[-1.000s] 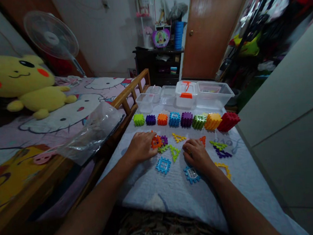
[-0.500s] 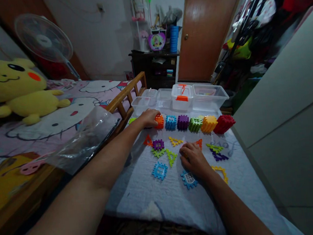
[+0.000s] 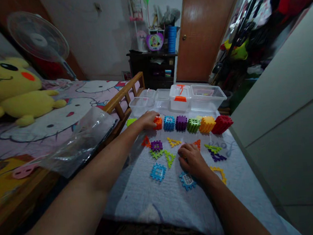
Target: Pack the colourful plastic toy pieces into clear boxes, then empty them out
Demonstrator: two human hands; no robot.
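Observation:
My left hand (image 3: 148,120) reaches to the far left of the row, its fingers closed against a stack of orange interlocking tiles (image 3: 158,123). My right hand (image 3: 193,159) rests low on the cloth with curled fingers; whatever lies under them is hidden. Just behind it an orange triangle (image 3: 197,144) shows, and a blue square tile (image 3: 187,181) lies by its wrist. Left of it are a lime triangle (image 3: 170,158), a yellow triangle (image 3: 173,142), a purple square tile (image 3: 156,145) and another blue tile (image 3: 158,172).
Stacks in blue (image 3: 169,123), purple (image 3: 181,123), green (image 3: 193,125), yellow (image 3: 207,124) and red (image 3: 222,124) continue the row. Clear plastic boxes (image 3: 208,97) stand behind them. A wooden bed rail (image 3: 126,92) borders the left side, a white cabinet (image 3: 286,119) the right.
The whole view has shifted slightly, so everything sits a little further left. Both hands stay in nearly the same places relative to the tiles.

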